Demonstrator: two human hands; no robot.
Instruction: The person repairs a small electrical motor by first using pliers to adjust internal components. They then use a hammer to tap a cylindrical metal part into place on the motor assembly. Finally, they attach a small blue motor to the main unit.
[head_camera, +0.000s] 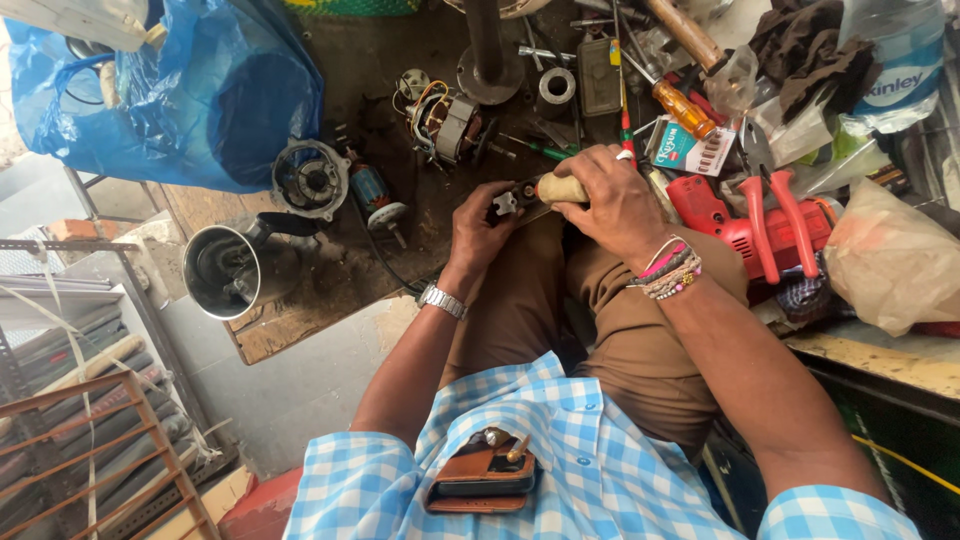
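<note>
My left hand (478, 228) grips a small dark part with a white plastic piece (506, 203) at the edge of a worn workbench (290, 330). My right hand (612, 200) is closed around a tool with a pale wooden handle (562, 188), whose tip is pressed to that part. Both hands sit above my knees in brown trousers. A metal watch is on my left wrist and beaded bands are on my right.
A motor stator with copper windings (445, 122), a rotor (378, 196), a round metal housing (310, 178) and a steel mixer jar (225, 270) lie left. Red pliers (775, 205), a red power tool (715, 212), screwdrivers (683, 108) and plastic bags crowd the right. A blue bag (200, 90) is at upper left.
</note>
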